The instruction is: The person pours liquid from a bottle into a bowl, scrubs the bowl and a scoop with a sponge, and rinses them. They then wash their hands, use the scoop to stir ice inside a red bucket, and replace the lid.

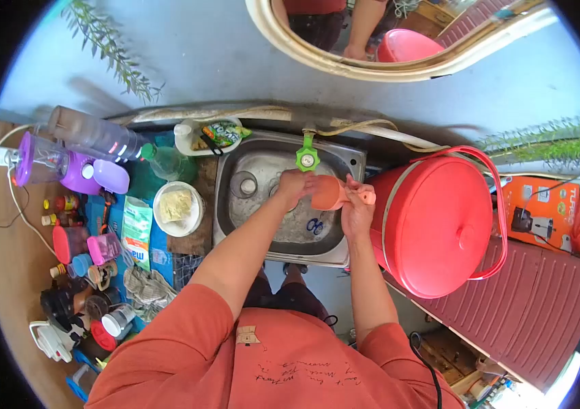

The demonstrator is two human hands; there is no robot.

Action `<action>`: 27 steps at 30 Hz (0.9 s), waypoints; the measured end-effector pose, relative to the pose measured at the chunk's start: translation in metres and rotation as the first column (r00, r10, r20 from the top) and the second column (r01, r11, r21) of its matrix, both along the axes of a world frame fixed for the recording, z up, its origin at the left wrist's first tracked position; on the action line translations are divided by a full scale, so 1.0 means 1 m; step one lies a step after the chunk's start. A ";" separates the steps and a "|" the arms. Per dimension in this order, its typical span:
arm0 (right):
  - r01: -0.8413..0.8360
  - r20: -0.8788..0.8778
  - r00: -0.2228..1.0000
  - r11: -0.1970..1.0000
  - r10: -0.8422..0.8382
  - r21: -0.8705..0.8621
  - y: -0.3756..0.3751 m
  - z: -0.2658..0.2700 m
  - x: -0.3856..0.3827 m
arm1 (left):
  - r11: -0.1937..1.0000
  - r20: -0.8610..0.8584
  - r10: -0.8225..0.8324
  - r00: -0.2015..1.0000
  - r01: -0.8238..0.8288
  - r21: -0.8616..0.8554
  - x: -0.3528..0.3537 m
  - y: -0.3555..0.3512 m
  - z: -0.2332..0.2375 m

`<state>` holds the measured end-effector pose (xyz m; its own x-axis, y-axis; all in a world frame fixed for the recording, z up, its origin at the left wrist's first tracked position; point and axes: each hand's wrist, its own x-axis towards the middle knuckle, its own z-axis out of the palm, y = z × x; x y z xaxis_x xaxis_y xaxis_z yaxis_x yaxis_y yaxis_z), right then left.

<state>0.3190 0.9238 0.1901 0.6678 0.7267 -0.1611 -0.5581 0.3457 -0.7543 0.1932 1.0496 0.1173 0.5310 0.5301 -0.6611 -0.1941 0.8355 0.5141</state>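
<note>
A metal sink (223, 235) lies in front of me. Over its right half, my right hand (357, 210) is closed round the handle of an orange scoop (328, 193). My left hand (295, 187) is at the scoop's left rim, below the green tap (307, 158); its fingers are partly hidden and look blurred, so its grip is unclear. On the sink floor lie blue-handled scissors (314, 226), and a small round metal item (243, 185) sits to the left.
Right of the sink stands a large red lidded bucket (443, 228). A white tub (179, 210), bottles and a cloth (148, 290) crowd the left side. At the back left is a white dish (235, 140) with a green packet. An orange box (542, 211) stands far right.
</note>
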 end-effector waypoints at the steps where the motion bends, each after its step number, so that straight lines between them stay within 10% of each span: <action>1: 0.012 0.002 1.000 1.000 -0.012 0.012 -0.001 0.009 0.001 | 0.985 -0.083 -0.042 0.996 0.055 0.162 -0.008 0.003 0.002; 5: -0.025 0.188 0.981 0.996 0.041 -0.085 0.004 0.042 0.007 | 0.929 -0.293 0.117 0.949 0.000 0.371 -0.029 0.025 0.066; 8: -0.031 0.205 0.978 0.995 0.050 -0.093 0.008 0.060 0.011 | 0.639 -0.425 0.363 0.829 0.110 0.761 -0.028 0.030 0.139; 9: -0.023 0.227 0.973 0.997 0.039 -0.074 0.007 0.068 0.011 | 0.489 -0.591 0.269 0.761 0.420 0.764 -0.026 0.024 0.178; 12: 0.014 0.287 0.958 0.991 0.025 -0.131 0.008 0.099 0.007 | 0.140 -0.839 0.210 0.502 0.834 0.534 -0.020 0.018 0.203; 23: -0.037 0.456 0.889 0.999 0.022 0.022 0.014 0.158 -0.004 | -0.162 -0.923 0.040 0.382 0.914 0.371 -0.002 0.029 0.198; 27: -0.006 0.591 0.806 1.000 0.016 -0.019 0.018 0.192 -0.019 | -0.454 -0.948 0.201 0.248 0.881 0.134 0.001 0.019 0.193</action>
<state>0.2998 0.9416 0.3818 0.6294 0.7355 0.2509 -0.0059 0.3273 -0.9449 0.1942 1.0682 0.3102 0.8654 0.4394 -0.2408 0.4801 -0.8648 0.1472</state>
